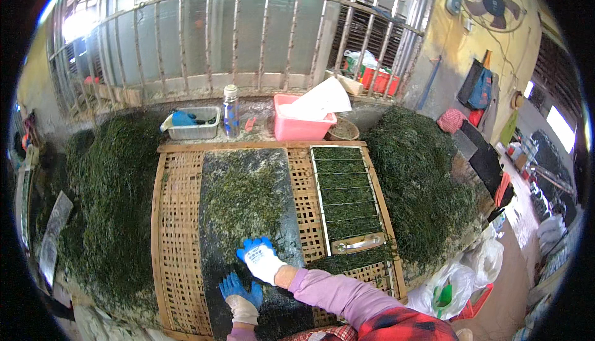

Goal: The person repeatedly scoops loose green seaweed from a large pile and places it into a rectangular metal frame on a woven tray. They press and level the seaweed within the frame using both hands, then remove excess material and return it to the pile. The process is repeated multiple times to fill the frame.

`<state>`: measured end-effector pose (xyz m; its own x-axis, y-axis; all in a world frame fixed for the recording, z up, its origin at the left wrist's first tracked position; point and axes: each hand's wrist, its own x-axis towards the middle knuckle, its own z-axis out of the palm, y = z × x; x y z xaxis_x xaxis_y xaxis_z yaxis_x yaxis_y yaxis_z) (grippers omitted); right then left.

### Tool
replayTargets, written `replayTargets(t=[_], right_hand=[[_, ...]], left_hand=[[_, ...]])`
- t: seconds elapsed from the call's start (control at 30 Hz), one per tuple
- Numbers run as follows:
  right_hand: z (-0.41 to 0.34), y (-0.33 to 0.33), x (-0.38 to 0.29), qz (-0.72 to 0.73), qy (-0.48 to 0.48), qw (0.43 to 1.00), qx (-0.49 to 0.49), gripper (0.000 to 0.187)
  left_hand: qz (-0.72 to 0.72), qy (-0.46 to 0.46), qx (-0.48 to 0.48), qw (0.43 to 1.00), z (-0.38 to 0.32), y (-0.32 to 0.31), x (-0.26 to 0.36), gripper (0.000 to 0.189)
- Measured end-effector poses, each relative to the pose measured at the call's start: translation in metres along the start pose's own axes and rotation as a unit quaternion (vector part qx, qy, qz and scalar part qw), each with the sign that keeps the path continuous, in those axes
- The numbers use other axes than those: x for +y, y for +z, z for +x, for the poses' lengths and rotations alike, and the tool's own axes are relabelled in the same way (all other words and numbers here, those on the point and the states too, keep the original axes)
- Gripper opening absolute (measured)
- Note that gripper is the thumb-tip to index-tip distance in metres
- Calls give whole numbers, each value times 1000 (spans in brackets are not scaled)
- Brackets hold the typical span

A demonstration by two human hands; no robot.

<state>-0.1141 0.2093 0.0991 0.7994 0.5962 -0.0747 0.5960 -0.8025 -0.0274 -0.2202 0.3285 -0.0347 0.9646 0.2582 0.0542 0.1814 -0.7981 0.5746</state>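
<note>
My left hand (241, 297), in a blue and white coated glove, lies with spread fingers on the bare lower part of a dark board (279, 311). Just above it, my right hand (261, 260) in a matching glove presses its fingertips to the lower edge of a loose layer of chopped green seaweed-like strands (244, 192). Neither hand appears to grip anything; what lies under the right palm is hidden. The board rests on a wood-framed woven bamboo rack (181, 229). To its right lies a white wire-barred frame (321, 201) with a wooden handle (358, 243), over a green sheet (346, 192).
Dark green heaps flank the rack at left (114, 201) and right (413, 187). Behind it stand a metal tray (197, 131) holding a blue glove, a bottle (230, 113), a pink basin (302, 128) and a bowl (346, 129). Plastic bags (453, 290) lie lower right.
</note>
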Motion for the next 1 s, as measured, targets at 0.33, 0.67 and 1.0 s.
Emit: replayTargets(t=[0.33,0.67,1.0], right_hand=[[15,-13,24,339,-112,912,202,41],[-26,-41,3,712,-68,698,29,40],[-95,-26,81,955,-52,228,182,45]], left_hand=[[-140,-71,50,986,3,-7,25,109],[-763,-19,57,644,46,-44,67,56],[-490,-100,299,813,20,-43,16,25]])
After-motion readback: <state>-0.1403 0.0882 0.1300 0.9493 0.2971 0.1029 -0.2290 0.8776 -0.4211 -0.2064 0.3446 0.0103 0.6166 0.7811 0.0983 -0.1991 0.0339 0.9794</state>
